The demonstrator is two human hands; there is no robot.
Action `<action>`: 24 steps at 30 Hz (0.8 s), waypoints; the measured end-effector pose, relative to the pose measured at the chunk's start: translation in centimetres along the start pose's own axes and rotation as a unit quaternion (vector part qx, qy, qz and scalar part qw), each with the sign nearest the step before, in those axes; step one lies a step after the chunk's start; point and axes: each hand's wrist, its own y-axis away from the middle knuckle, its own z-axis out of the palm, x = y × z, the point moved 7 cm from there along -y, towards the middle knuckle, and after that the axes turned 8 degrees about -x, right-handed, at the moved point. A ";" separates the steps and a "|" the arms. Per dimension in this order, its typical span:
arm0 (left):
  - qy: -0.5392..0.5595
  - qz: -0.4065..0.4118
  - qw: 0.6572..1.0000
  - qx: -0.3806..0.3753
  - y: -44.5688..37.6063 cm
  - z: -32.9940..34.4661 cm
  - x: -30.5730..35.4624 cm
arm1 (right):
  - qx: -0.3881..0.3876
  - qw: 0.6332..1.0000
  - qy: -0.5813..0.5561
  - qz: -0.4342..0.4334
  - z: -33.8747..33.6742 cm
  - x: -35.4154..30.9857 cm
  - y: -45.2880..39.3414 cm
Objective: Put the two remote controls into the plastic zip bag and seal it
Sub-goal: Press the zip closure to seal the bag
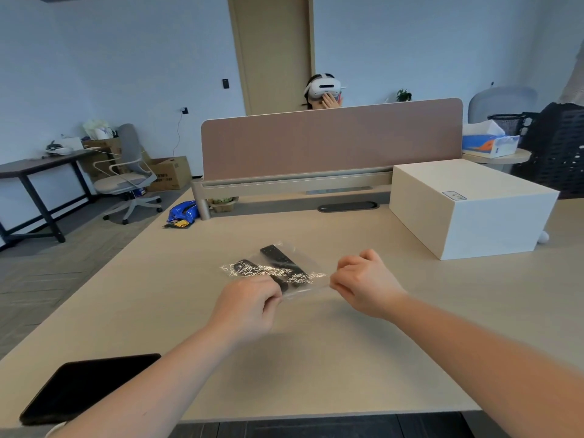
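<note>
A flat black rectangular tablet-like slab point(88, 387) lies at the near left corner of the pale wooden desk point(316, 358), clear of the work. To its right, the person's left hand point(249, 303) pinches the near left end of a clear crinkled plastic zip bag point(278, 273), thumb and fingers closed on the plastic, apparently to anchor that end of the mouth. Just beyond this grip, inside the bag, lie the two slim black remote controls point(284, 263), side by side and angled away from the person, so the loading step looks done. Across the bag's near edge, the right hand point(363, 282) is clenched with fingertips nipping the opposite end, the strip pulled taut between both grips, likely so the zip can be pressed shut; whether it is already sealed cannot be told. Farther right of the grips stands a large white cardboard box point(474, 210); its small top label is too blurred to read, and no brand shows on the remotes.
</note>
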 end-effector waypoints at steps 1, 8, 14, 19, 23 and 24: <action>0.002 0.001 1.000 -0.004 0.0 0.1 0.2 | -0.011 1.000 0.007 0.012 0.2 0.3 0.2; 0.011 -0.010 1.000 -0.012 0.2 -0.1 0.0 | -0.054 0.995 0.046 0.074 1.3 3.2 1.2; 0.013 0.002 1.000 -0.016 0.4 0.2 0.8 | -0.105 0.986 0.082 0.096 2.8 4.3 1.7; 0.011 0.000 1.000 -0.030 0.8 0.6 0.5 | -0.131 0.978 0.109 0.117 4.0 5.5 2.1; 0.015 0.004 0.999 -0.037 1.0 1.1 0.5 | -0.170 0.973 0.091 0.129 3.5 5.1 2.5; 0.016 0.005 0.999 -0.038 1.0 1.2 0.5 | -0.199 0.966 0.075 0.144 3.8 5.2 2.7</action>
